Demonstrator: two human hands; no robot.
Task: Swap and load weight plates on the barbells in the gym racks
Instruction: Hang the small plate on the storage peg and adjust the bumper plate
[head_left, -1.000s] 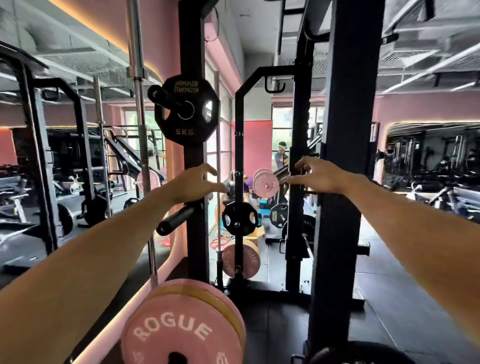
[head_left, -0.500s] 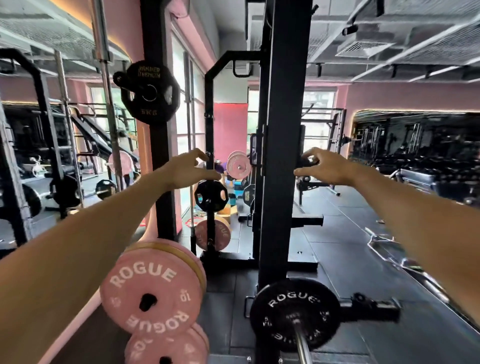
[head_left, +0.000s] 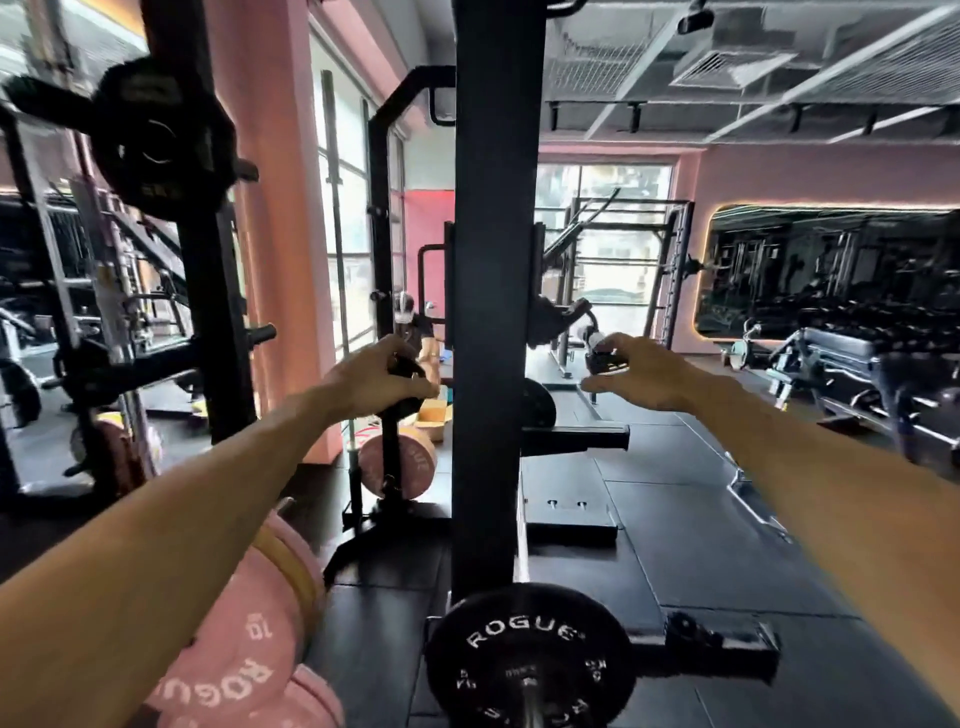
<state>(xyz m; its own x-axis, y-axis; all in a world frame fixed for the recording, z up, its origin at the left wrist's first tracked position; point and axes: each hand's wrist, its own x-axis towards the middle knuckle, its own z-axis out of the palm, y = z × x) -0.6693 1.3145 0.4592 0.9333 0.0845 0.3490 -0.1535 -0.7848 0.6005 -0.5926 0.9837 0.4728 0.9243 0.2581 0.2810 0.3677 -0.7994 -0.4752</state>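
My left hand (head_left: 374, 379) is stretched out left of the black rack upright (head_left: 496, 312), fingers loosely curved and holding nothing; the dark shape between them is a small black plate (head_left: 402, 410) on a far stand. To the right of the upright, my right hand (head_left: 641, 374) reaches a black collar (head_left: 602, 359) on a barbell end (head_left: 592, 338) resting in the rack's hook. Its fingers curve over the collar and the thumb sits below. Whether it grips is unclear. A black ROGUE plate (head_left: 530, 660) sits on a peg low on the upright.
Pink ROGUE plates (head_left: 244, 660) are stacked low left under my forearm. A black plate (head_left: 156, 140) hangs high on the left rack. A pink plate (head_left: 397, 462) sits on the far stand. A person (head_left: 410, 327) crouches behind. Benches and dumbbell racks (head_left: 857, 358) line the right.
I have moved forward and turned right: the upright is now centred and closer. Both hands moved lower, and the right hand now overlaps the barbell's collar.
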